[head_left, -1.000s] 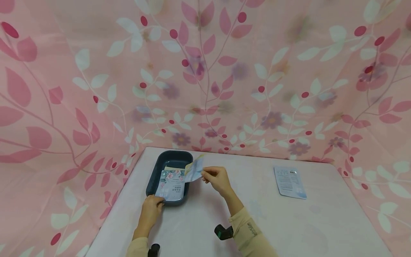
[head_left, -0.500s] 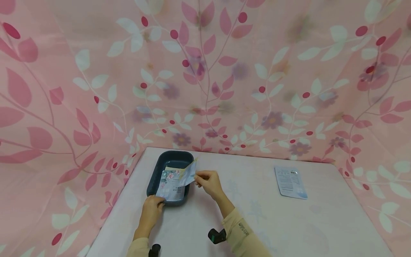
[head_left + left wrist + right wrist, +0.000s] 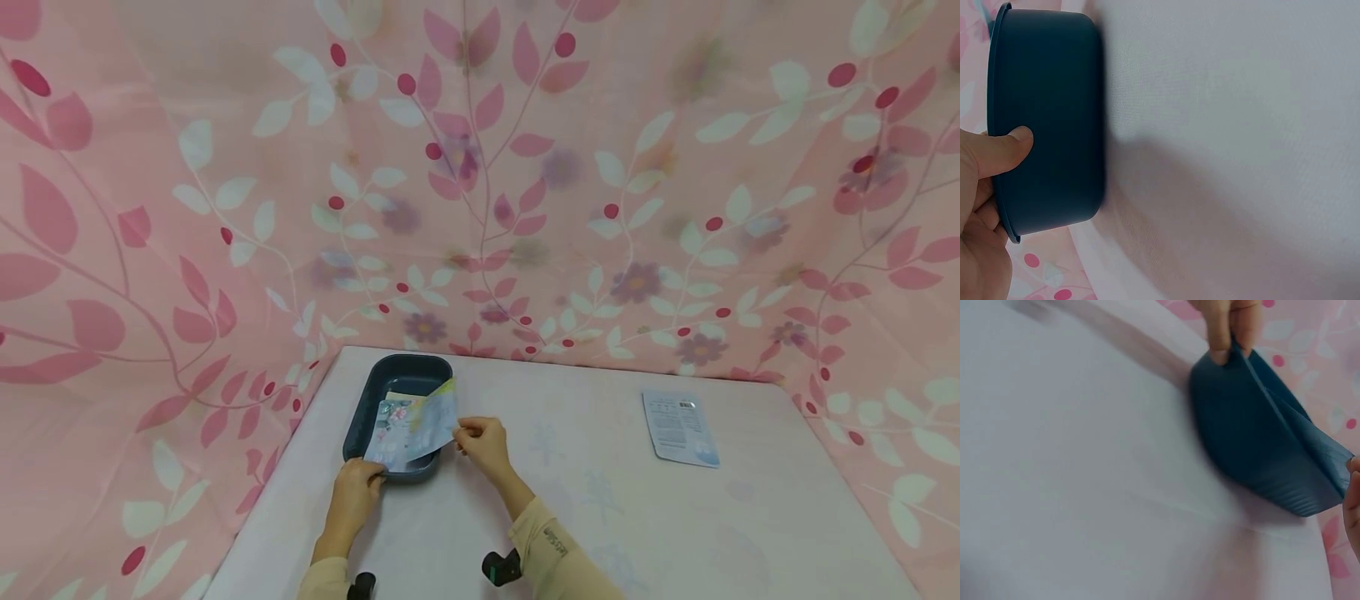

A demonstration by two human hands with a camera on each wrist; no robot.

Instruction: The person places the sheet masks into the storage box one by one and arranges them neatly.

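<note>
In the head view, a dark blue bin (image 3: 358, 417) stands on the white table at left. My left hand (image 3: 354, 493) grips its near rim; the left wrist view has the thumb on the outer wall and the fingers over the rim. Between thumb and fingers, my right hand (image 3: 486, 446) pinches the edge of a flat light-blue packet (image 3: 435, 427) with a yellow corner. That packet slants over the right part of the bin, partly covering a floral packet (image 3: 384, 442) inside. The right wrist view catches the right hand only at its edge.
Another light-blue printed packet (image 3: 678, 427) lies flat on the white tablecloth (image 3: 570, 433) to the right. A pink floral curtain (image 3: 480, 208) hangs behind and along both sides of the table.
My right hand has moved left and then toward me, swinging its packet across the bin and lowering it over the floral packet. The left hand stays at the near rim.
</note>
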